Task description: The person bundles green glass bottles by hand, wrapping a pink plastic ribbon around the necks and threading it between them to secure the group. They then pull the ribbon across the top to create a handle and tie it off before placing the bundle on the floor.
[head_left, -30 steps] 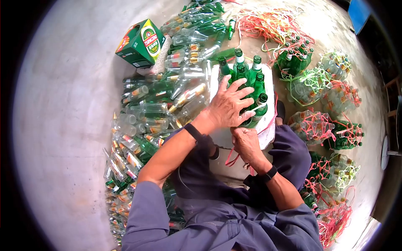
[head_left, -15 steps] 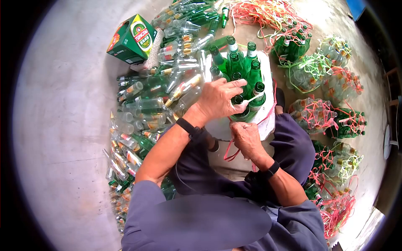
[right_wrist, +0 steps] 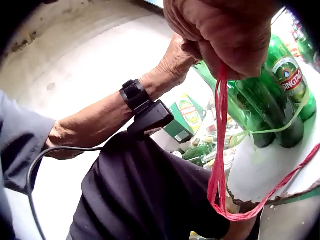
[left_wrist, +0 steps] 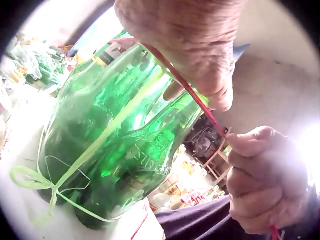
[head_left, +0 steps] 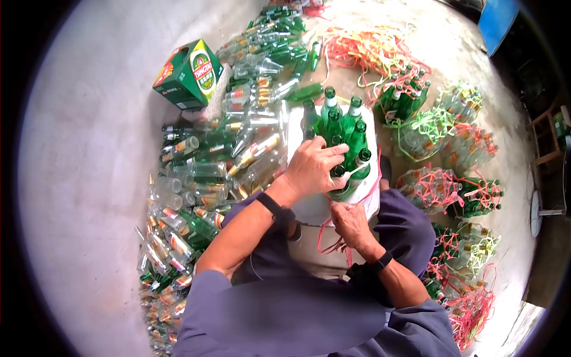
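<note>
Several green bottles (head_left: pixel 333 123) stand grouped on a white-topped stool (head_left: pixel 300 205); a light green strap (left_wrist: pixel 107 132) runs round them, knotted low in the left wrist view. The left hand (head_left: pixel 310 166) rests on the near bottles' necks, fingers spread over them. Curled fingers of the right hand (head_left: pixel 351 223), just below the group, grip a red strap (left_wrist: pixel 192 92), which stretches taut up to the left hand. In the right wrist view, loops of the red strap (right_wrist: pixel 218 150) hang from the right hand (right_wrist: pixel 225 37). The left fingertips are partly hidden among the necks.
Loose bottles (head_left: pixel 205 172) lie piled along the left. A green carton (head_left: pixel 190 77) sits at the back left. Tangled straps (head_left: pixel 372 50) lie at the back, and strapped bottle bundles (head_left: pixel 431 187) line the right.
The left hand has drawn in from its wider spread and lies lower over the near necks. The right hand keeps its grip on the red strap. The head view has shifted slightly.
</note>
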`<state>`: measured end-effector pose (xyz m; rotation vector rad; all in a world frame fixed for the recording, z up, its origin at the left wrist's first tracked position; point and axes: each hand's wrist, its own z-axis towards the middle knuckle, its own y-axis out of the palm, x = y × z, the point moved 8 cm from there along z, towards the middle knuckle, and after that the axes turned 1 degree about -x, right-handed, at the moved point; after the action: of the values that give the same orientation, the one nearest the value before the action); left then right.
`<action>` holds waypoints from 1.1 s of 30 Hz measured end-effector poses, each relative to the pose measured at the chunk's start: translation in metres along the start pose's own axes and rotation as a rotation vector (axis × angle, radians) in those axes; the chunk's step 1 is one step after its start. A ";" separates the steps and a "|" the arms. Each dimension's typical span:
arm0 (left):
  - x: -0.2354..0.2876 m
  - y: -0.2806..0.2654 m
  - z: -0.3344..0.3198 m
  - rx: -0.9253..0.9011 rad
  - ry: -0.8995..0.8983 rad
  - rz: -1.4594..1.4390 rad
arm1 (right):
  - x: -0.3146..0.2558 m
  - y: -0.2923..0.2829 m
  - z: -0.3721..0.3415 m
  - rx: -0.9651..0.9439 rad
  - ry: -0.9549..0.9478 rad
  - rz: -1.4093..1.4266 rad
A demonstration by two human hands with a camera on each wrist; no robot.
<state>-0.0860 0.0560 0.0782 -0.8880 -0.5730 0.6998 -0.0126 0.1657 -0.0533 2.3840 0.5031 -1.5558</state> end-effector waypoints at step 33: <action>-0.011 0.001 -0.010 -0.097 0.011 -0.269 | -0.103 -0.063 0.026 0.373 -0.561 -0.712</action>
<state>-0.0861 0.0430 0.0707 -0.8840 -0.7066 0.4260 -0.0983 0.1973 0.0299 1.9168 1.0719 -2.7095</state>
